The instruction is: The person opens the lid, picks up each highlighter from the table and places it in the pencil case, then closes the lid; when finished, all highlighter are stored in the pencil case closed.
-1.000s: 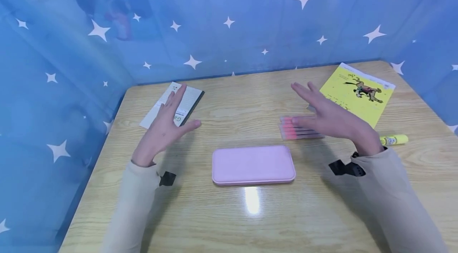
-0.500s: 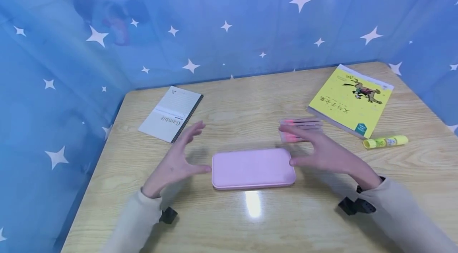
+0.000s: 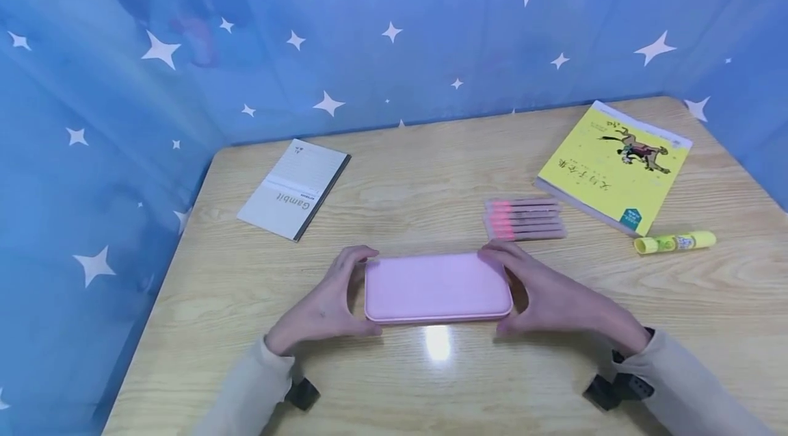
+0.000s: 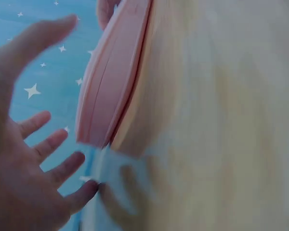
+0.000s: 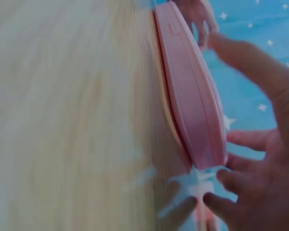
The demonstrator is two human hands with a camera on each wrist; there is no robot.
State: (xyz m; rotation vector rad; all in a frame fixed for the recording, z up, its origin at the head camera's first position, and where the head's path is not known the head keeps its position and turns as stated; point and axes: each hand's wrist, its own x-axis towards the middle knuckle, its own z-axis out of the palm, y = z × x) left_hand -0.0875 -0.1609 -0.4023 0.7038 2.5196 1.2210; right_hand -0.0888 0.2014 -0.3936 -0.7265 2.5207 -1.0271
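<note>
A flat pink pencil case (image 3: 437, 289) with rounded corners lies on the wooden table between my hands. My left hand (image 3: 329, 302) arches around its left end, thumb at the near corner and fingers at the far one. At the right end, my right hand (image 3: 554, 292) takes a mirrored pose. The left wrist view has the fingers of my left hand (image 4: 33, 178) spread beside the end of the case (image 4: 113, 72), a gap between. In the right wrist view, fingertips of my right hand (image 5: 269, 187) come right up to the case (image 5: 192, 96), its thumb standing off it.
Behind the case lies a row of several pens with pink ends (image 3: 523, 219). A yellow book (image 3: 615, 169) is at the back right, with a yellow glue stick (image 3: 675, 242) in front. A grey notebook (image 3: 295, 189) lies back left. A blue star-printed curtain (image 3: 369, 32) hangs behind.
Both hands have come down and inward from above the table to the two ends of the pencil case, fingers bending around its corners. The case appears unmoved.
</note>
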